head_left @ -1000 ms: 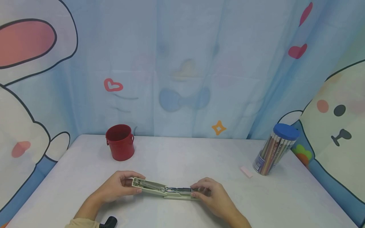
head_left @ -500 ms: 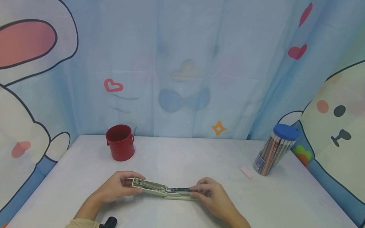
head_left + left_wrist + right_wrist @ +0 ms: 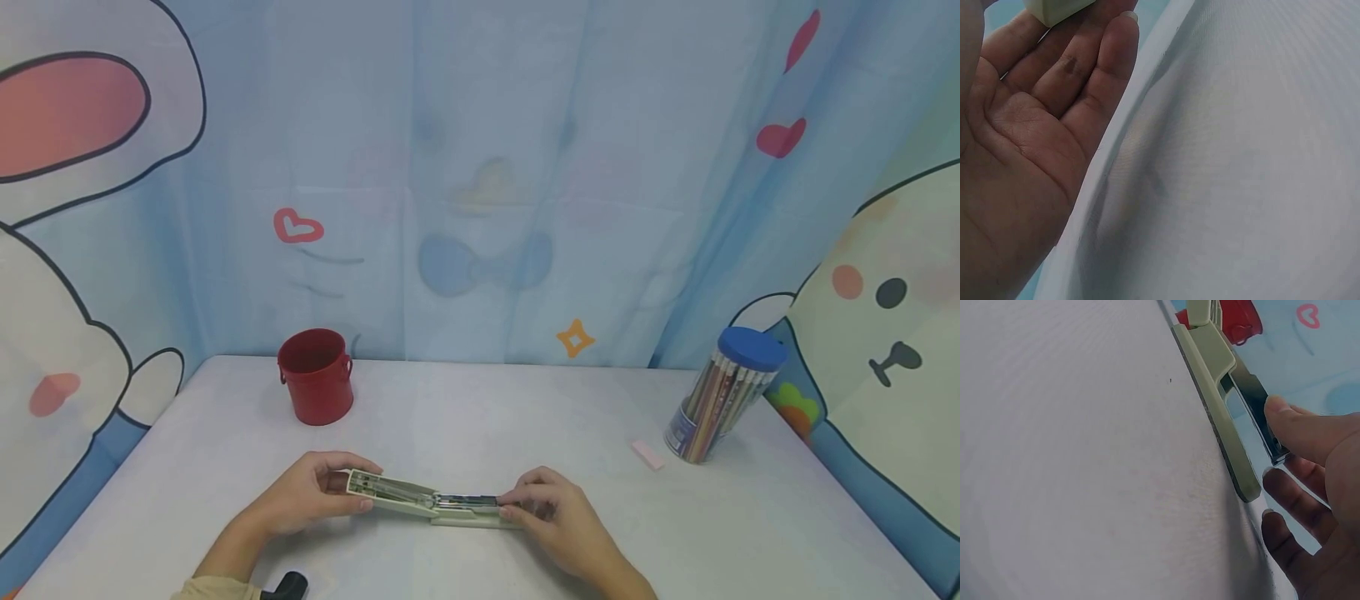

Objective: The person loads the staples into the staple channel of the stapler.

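Observation:
A pale green stapler (image 3: 405,497) lies opened out flat between my hands near the table's front, its top cover swung back to the left. My left hand (image 3: 311,492) grips the end of that cover between thumb and fingers; in the left wrist view only a corner of the stapler (image 3: 1057,9) shows above the palm. My right hand (image 3: 551,512) pinches the metal staple magazine (image 3: 1254,406) near its front end with thumb and index finger. Below it, the green base (image 3: 1225,434) runs along the table, apart from the magazine's tip.
A red bucket (image 3: 318,379) stands at the back left of the white table (image 3: 450,417). To the right, a clear tub of pencils with a blue lid (image 3: 727,396) leans slightly, beside a small pink strip (image 3: 647,454). A printed blue curtain (image 3: 480,167) hangs behind.
The right fingers have shifted very slightly left along the magazine. The left hand, the stapler and the other things look the same.

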`<state>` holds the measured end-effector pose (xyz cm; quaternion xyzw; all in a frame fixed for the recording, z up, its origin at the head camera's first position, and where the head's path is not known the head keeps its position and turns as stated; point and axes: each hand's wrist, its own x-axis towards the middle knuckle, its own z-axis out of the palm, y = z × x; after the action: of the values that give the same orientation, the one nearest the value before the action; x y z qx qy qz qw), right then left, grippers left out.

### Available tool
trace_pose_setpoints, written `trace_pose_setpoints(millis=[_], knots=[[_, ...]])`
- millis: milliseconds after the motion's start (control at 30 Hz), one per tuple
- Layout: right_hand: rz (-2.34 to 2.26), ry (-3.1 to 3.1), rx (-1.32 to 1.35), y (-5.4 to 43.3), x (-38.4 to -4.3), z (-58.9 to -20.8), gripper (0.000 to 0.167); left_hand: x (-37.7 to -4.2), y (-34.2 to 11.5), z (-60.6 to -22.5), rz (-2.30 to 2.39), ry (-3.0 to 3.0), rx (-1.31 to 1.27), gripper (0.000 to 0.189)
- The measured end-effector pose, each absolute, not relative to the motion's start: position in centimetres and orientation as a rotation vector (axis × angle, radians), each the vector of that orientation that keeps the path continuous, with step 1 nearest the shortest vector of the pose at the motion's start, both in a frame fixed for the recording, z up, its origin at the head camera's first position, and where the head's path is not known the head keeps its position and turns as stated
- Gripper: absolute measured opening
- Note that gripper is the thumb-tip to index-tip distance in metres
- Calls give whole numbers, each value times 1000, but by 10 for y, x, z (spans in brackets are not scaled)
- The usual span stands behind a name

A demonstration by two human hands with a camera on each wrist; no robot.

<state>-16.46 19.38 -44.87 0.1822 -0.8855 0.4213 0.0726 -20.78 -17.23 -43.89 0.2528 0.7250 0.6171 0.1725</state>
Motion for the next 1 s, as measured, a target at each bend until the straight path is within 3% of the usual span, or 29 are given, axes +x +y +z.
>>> trace_pose_setpoints(millis=[600,1000], knots=[[1320,-2689,512,195,-165,-449,9,-208,-173,-440,1746,2072,697,46],[1344,-2713,391,199,-166,-450,48,-208,-173,-441,1758,2055,690,46]])
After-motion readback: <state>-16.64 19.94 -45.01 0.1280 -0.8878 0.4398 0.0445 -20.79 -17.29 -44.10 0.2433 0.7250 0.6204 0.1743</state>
